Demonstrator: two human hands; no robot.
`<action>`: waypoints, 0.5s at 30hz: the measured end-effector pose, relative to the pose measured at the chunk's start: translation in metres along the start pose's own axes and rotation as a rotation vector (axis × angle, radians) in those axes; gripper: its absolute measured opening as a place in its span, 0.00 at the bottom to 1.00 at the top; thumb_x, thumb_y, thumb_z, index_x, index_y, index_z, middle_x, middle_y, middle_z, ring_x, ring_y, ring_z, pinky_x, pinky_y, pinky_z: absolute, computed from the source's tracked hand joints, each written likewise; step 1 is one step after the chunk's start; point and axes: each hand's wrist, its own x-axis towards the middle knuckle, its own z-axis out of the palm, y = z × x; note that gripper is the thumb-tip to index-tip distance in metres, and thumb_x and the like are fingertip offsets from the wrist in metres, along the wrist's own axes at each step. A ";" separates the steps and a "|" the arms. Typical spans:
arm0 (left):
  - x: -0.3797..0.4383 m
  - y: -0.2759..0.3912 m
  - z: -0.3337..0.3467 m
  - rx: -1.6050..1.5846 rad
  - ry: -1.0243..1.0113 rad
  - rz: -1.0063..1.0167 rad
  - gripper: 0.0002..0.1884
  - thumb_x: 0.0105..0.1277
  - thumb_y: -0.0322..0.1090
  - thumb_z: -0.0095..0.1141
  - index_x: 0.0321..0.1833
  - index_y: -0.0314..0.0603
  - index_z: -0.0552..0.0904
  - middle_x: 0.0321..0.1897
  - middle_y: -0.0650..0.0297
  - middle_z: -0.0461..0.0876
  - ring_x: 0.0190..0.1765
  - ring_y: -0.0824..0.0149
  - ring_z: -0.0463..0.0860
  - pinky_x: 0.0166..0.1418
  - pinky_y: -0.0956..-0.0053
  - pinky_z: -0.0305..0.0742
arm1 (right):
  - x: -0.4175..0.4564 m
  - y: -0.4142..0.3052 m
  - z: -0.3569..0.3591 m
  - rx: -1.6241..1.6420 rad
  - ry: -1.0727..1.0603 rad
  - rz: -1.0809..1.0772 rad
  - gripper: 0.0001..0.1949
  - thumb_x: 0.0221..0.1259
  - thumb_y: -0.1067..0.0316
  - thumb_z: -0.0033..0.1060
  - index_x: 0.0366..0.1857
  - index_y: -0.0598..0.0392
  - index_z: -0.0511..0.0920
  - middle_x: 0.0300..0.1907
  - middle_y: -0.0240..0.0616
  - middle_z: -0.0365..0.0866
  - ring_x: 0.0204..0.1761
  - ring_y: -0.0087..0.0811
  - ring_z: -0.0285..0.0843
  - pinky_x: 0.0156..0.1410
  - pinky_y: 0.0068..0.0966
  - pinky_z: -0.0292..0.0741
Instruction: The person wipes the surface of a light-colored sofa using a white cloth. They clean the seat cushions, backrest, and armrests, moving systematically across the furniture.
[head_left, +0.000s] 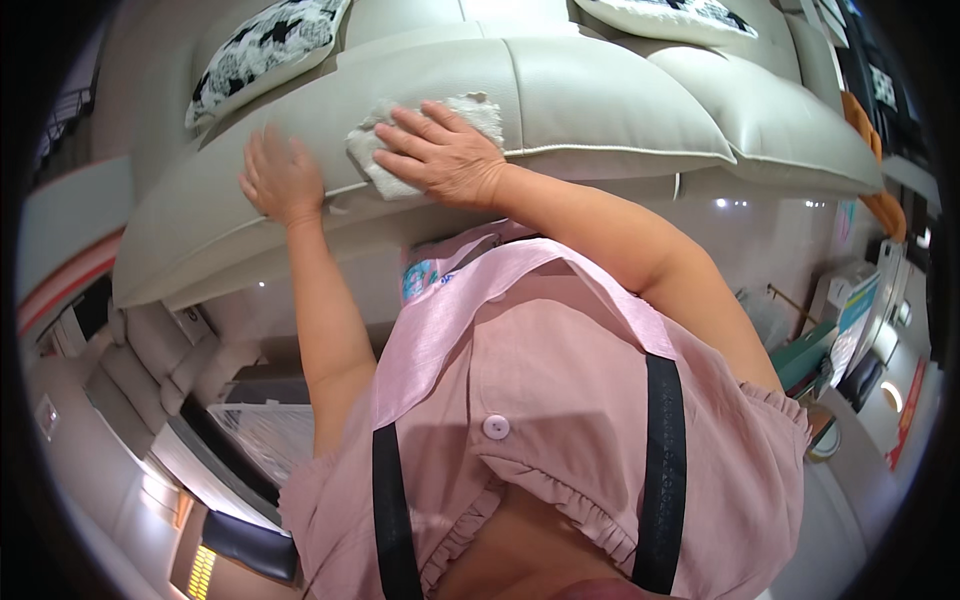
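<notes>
A light grey leather-look sofa (600, 97) with piped seat cushions spans the upper part of the view. My right hand (442, 157) lies flat with spread fingers on a whitish cloth (480, 116), pressing it against the seat cushion near a seam. To its left, my left hand (281, 176) is over the front of the same cushion, slightly blurred, with nothing in it; whether it touches the surface cannot be told. Part of the cloth is hidden under my right palm.
Black-and-white patterned pillows (270, 52) lean on the sofa at the top left and top right. Another grey sofa (135, 367) stands at the lower left, near a plastic-wrapped item (262, 435). An orange object (881, 214) is beside the sofa's right end.
</notes>
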 end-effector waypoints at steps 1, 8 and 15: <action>-0.001 0.000 -0.001 -0.006 -0.005 0.005 0.27 0.72 0.51 0.50 0.73 0.57 0.73 0.75 0.63 0.70 0.79 0.59 0.63 0.80 0.45 0.49 | -0.003 0.002 0.003 -0.015 0.026 -0.001 0.28 0.57 0.62 0.59 0.66 0.42 0.74 0.72 0.39 0.71 0.76 0.43 0.65 0.80 0.48 0.57; -0.008 -0.004 -0.004 -0.015 -0.020 -0.021 0.27 0.74 0.53 0.47 0.74 0.58 0.71 0.77 0.63 0.66 0.81 0.60 0.59 0.80 0.45 0.47 | -0.065 0.028 -0.018 -0.134 0.137 0.143 0.24 0.62 0.65 0.55 0.65 0.42 0.76 0.70 0.38 0.75 0.71 0.41 0.72 0.78 0.44 0.61; -0.041 -0.012 -0.001 -0.003 0.008 -0.107 0.31 0.77 0.53 0.43 0.81 0.58 0.60 0.82 0.56 0.56 0.83 0.52 0.52 0.81 0.43 0.44 | -0.172 0.078 -0.064 -0.320 0.109 0.314 0.26 0.59 0.69 0.55 0.65 0.40 0.78 0.72 0.35 0.74 0.74 0.39 0.70 0.80 0.41 0.61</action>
